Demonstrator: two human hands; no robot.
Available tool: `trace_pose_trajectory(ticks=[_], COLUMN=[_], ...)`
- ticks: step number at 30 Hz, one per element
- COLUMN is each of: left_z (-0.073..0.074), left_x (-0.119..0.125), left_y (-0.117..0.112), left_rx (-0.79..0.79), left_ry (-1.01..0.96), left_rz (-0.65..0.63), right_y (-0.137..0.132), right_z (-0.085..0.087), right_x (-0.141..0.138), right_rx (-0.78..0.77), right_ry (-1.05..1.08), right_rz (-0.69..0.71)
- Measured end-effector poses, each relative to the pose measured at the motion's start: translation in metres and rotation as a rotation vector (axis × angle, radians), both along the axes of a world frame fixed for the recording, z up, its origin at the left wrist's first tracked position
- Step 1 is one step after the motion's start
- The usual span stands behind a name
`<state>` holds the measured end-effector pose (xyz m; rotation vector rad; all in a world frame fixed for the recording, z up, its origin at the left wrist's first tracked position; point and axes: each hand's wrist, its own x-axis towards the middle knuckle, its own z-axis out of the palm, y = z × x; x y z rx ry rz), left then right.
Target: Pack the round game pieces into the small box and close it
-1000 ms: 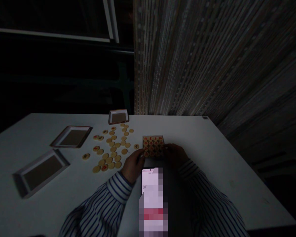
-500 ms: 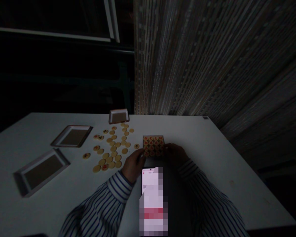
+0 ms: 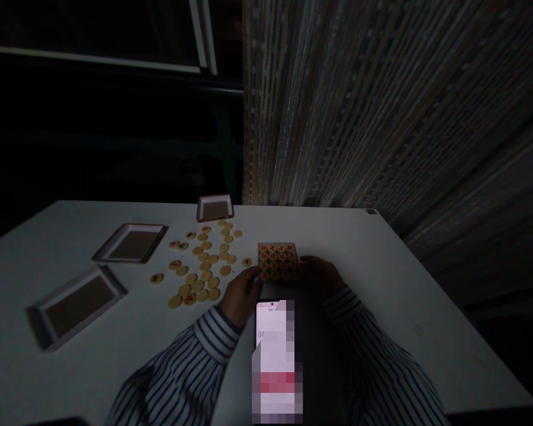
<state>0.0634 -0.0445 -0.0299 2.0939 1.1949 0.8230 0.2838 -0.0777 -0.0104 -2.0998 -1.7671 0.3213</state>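
Beside the box, fingers (flanking its edges)

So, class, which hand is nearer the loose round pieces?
Left: the left hand is just right of the loose pieces; the right hand is farther off, right of the filled box.

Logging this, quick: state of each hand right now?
Left hand: at the disc-filled box, near-left corner; grip cannot be told.
Right hand: beside the box's right edge; open or closed unclear.

- Dim indoor room, homelike, its exact kind unclear
- Long patterned curtain behind a white worktop
- Round game pieces spread there
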Motion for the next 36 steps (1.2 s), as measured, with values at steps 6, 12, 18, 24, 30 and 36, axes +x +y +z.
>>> trace_pose_trajectory(ticks=[6,12,18,24,30,36], left_z=[0.0011,-0.0004,-0.0015,-0.0035,-0.0022,0.0006], left_x=[0.0009,0.0004,0.0001,0.0004,0.0,0.001], left_y=[-0.0005,-0.0003,-0.0001,0.0014,-0.0006,-0.001], left_rx=[-0.022,-0.025,-0.019,-0.034,-0.044,-0.034], left_ry=[0.018,0.029,0.013,0.016,0.023,0.013], left_rz=[0.02,0.017,0.006,0.003,0.015,0.001], right_y=[-0.0004,-0.0012,0.0,0.0006,0.0011,0.001], right_z=[-0.0012,0.0006,0.0018,-0.0001,-0.0016,0.0002], right_x=[-0.0011,-0.0038,-0.0043,-0.0046,-0.0043,-0.0049], right_rx=[-0.065,-0.057,-0.066,-0.074,-0.073,-0.11], right_ry=[-0.015,0.022,0.031,0.017,-0.001,-0.026], right_rz=[0.065,0.117,0.128,0.126,0.128,0.094])
